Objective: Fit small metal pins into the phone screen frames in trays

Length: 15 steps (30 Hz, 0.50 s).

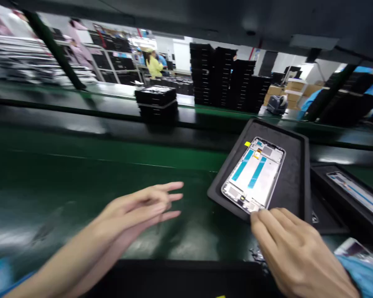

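The phone frame [254,175] lies flat in the black tray [295,182], and the tray sits on the green counter [81,174], off to your right. The frame is turned with its inside up, so you can see two blue strips and a small yellow tab near its far end. It looks like the frame is already set in its place in the tray. What is left, I think, is to let go of it or to nudge it straight.

Your right hand [294,252] is at the near end of the frame. The fingers are bent down, and the tips touch or pinch the near edge. The picture is a bit blurry there, so I cannot tell if you are gripping it or just resting on it.

Your left hand [143,207] is open and flat. The fingers are stretched out and point at the tray. It holds nothing and floats just over the counter, a little apart from the tray.

Another tray [348,198] with a second frame sits just to the right.
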Tool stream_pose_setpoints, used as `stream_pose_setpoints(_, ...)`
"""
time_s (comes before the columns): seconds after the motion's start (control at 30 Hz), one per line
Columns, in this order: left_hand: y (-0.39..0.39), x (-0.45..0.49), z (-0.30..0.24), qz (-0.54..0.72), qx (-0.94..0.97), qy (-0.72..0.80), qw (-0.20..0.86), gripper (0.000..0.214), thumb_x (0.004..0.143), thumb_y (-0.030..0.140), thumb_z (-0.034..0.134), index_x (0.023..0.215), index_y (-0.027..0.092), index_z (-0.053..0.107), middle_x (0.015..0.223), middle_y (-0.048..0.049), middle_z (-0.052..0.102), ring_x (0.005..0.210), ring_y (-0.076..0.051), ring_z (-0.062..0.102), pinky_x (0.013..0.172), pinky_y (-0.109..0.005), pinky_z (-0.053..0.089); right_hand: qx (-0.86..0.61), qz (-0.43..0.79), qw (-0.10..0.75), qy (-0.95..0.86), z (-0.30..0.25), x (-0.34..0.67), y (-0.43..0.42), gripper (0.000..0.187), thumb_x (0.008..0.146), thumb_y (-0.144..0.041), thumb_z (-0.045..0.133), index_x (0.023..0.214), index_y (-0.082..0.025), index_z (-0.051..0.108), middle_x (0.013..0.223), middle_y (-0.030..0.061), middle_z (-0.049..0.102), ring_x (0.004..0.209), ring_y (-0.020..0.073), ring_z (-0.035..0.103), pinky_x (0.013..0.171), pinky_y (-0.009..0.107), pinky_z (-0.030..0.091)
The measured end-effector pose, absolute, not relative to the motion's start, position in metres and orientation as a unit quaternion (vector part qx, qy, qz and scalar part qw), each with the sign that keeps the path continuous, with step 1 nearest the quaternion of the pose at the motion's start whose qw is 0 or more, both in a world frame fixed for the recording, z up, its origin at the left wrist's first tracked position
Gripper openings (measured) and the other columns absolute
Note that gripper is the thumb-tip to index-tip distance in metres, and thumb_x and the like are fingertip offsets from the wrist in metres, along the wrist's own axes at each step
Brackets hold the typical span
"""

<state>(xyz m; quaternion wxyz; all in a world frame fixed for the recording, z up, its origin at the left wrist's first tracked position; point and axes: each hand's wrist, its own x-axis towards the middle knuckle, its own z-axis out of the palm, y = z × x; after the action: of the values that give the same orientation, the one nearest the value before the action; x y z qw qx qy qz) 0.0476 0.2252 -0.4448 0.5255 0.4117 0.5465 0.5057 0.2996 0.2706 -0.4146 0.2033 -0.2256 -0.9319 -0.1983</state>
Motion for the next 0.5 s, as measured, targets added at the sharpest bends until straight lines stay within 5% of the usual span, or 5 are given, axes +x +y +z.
stream_pose_setpoints(0.2,0.254,0.050,-0.437,0.554,0.403,0.497,0.533,0.010,0.075,0.025,0.056,0.071,0.016,0.054,0.074,0.0021,0.048,0.073,-0.010,0.046,0.063,-0.017,0.038,-0.191,-0.094,0.280,-0.936,-0.444,0.206,0.259,0.028,0.073,-0.001,0.028,0.063,-0.018,0.047,0.058,0.0023,0.049,0.047,0.0161,0.044,0.045,0.028,0.035)
stream_pose_setpoints(0.43,0.292,-0.022,-0.466,0.433,0.496,0.503,0.561,0.011,0.067,0.024,0.060,0.068,0.014,0.055,0.070,0.0008,0.049,0.067,-0.012,0.046,0.060,-0.020,0.034,-0.256,-0.060,0.231,-0.937,-0.440,0.229,0.306,0.027,0.089,-0.024,0.028,0.087,-0.018,0.054,0.078,0.0034,0.058,0.064,0.0181,0.057,0.055,0.032,0.046)
stream_pose_setpoints(0.5,0.308,-0.033,-0.469,0.381,0.539,0.491,0.568,0.009,0.065,0.023,0.061,0.066,0.014,0.058,0.069,0.0001,0.051,0.067,-0.013,0.046,0.062,-0.022,0.034,-0.358,-0.034,0.149,-0.921,-0.442,0.247,0.339,0.025,0.087,-0.032,0.034,0.098,-0.019,0.053,0.088,0.0040,0.058,0.076,0.0203,0.059,0.060,0.034,0.049)
